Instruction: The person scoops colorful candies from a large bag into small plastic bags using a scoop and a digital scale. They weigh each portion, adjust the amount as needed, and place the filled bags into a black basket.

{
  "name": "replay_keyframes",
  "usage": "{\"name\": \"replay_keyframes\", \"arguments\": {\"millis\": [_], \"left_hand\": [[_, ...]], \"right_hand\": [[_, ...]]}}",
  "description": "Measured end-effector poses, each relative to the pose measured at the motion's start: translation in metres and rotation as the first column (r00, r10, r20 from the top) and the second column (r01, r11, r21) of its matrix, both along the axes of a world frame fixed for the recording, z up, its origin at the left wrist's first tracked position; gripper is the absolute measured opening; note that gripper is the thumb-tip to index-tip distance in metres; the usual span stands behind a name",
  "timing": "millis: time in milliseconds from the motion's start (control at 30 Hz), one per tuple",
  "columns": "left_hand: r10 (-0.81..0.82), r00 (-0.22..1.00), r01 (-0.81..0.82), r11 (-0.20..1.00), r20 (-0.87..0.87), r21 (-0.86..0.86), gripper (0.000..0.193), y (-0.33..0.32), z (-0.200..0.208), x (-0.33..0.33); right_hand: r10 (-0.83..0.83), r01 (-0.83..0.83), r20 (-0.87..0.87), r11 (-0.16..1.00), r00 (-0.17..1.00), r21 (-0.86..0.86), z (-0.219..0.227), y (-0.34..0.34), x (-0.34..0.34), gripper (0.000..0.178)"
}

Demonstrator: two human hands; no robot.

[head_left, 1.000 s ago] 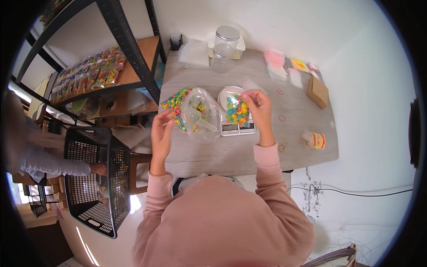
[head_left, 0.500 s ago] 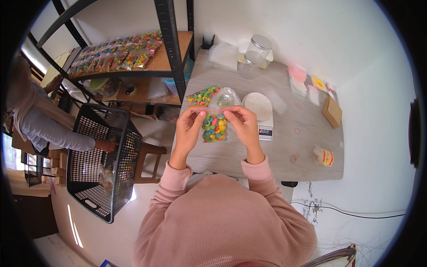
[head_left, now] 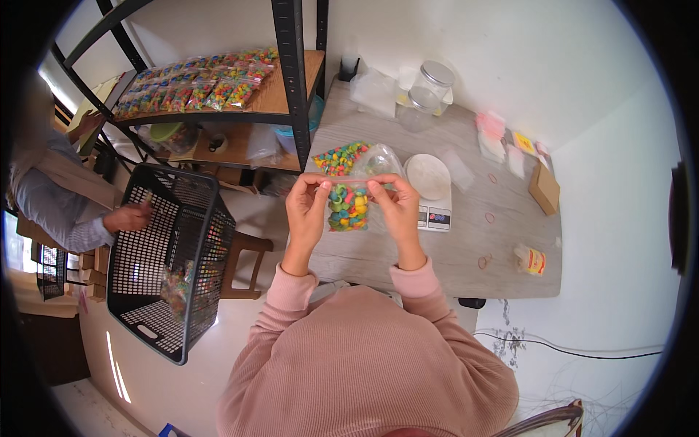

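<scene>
Grey wooden desk (head_left: 466, 247), frame centre: I see both hands, left (head_left: 306, 207) and right (head_left: 397, 207), pinching a small clear plastic bag of coloured candy rings (head_left: 348, 207) by its top corners.

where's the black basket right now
In the head view the black basket sits on the floor at the person's left, below the shelf, with another person's hand on its rim.

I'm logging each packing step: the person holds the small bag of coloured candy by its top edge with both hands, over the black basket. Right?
Not quite. In the head view both hands, left hand and right hand, do pinch the small candy bag by its top edge, but over the grey table; the black basket stands off to the left.
</scene>
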State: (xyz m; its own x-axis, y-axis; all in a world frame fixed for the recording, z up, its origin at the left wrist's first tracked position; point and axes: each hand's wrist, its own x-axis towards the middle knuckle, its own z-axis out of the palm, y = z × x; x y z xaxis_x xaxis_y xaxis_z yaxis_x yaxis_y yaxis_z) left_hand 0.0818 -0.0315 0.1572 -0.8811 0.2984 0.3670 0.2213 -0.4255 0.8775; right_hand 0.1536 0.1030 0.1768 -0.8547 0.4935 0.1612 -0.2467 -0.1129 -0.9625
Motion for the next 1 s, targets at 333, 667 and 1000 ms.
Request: {"name": "replay_keyframes", "arguments": {"millis": [333, 667, 1000], "left_hand": [[-0.091, 0.996, 0.09, 0.992, -0.012, -0.086, 0.007, 0.003, -0.001, 0.011], [-0.068, 0.997, 0.063, 0.99, -0.04, -0.124, 0.007, 0.014, -0.002, 0.024], [-0.086, 0.989, 0.056, 0.972, -0.123, -0.227, 0.006, 0.015, 0.005, 0.034]], "right_hand": [[0.041, -0.036, -0.039, 0.991, 0.998, 0.131, 0.0, 0.006, 0.013, 0.008], [0.068, -0.046, -0.048, 0.927, 0.996, 0.373, -0.002, 0.016, 0.021, 0.01], [0.094, -0.044, -0.09, 0.895, 0.991, 0.443, -0.003, 0.015, 0.023, 0.01]]}}
